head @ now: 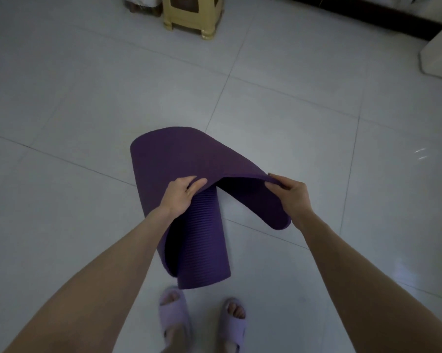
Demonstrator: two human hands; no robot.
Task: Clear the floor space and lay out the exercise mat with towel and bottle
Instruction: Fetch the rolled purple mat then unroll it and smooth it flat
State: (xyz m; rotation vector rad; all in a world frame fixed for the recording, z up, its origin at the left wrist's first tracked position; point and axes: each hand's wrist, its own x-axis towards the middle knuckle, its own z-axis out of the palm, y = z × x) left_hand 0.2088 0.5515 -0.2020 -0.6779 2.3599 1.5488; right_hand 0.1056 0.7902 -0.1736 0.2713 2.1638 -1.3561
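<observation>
A purple ribbed exercise mat [179, 159] hangs partly unrolled in front of me, above the tiled floor. Its loose end curls up and over, and the rest is still a loose roll pointing down toward my feet. My left hand [181, 197] grips the mat's free edge at the left side. My right hand [291, 193] pinches the same edge at the right corner. No towel or bottle is in view.
Pale grey floor tiles [87, 98] spread all around. A yellow plastic stool [193, 16] stands at the far top, with a dark-legged piece of furniture to its left. A white object [441, 54] sits at the right edge. My feet in lilac slippers [175, 314] are below the mat.
</observation>
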